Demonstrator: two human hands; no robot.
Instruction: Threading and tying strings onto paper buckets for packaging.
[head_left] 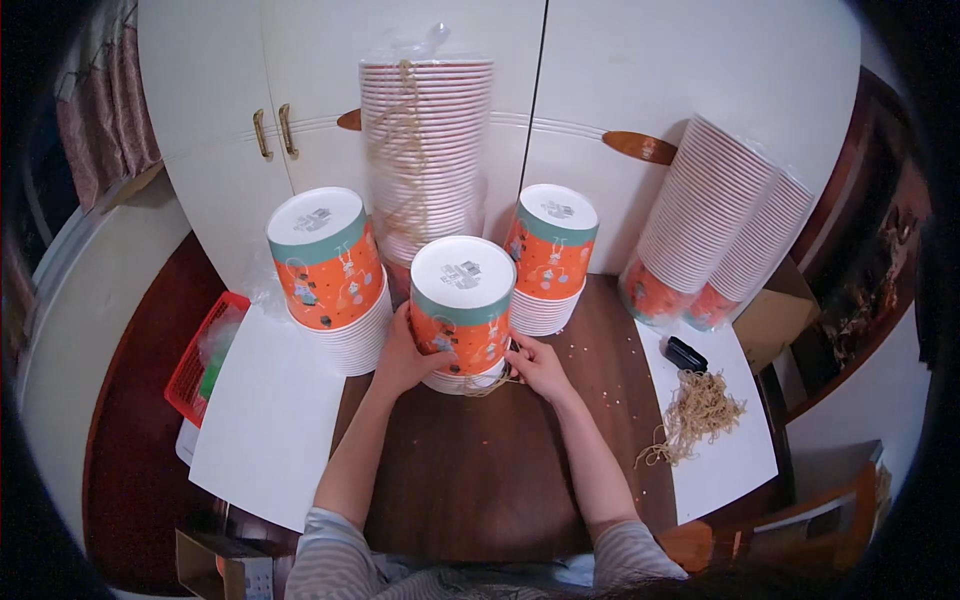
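Observation:
In the middle of the table, an orange paper bucket (470,330) with a green band stands upside down, its white base up and pale rims at its foot. My left hand (403,355) is closed round its left side, thumb across the front. At the lower right, my right hand (538,368) pinches a thin tan cord (487,386) that loops along the front of the rim. Part of the right fingertips is hidden beside the bucket. Upside-down stacks of matching buckets stand behind, one at left (325,270) and one at right (552,240).
A tall plastic-wrapped stack of buckets (428,150) rises at the back. Two wrapped stacks (708,215) lean at right. Near them lie a black case (686,353) and a tangled heap of tan cords (705,408). At left is a red basket (188,375); below, an open carton (215,565).

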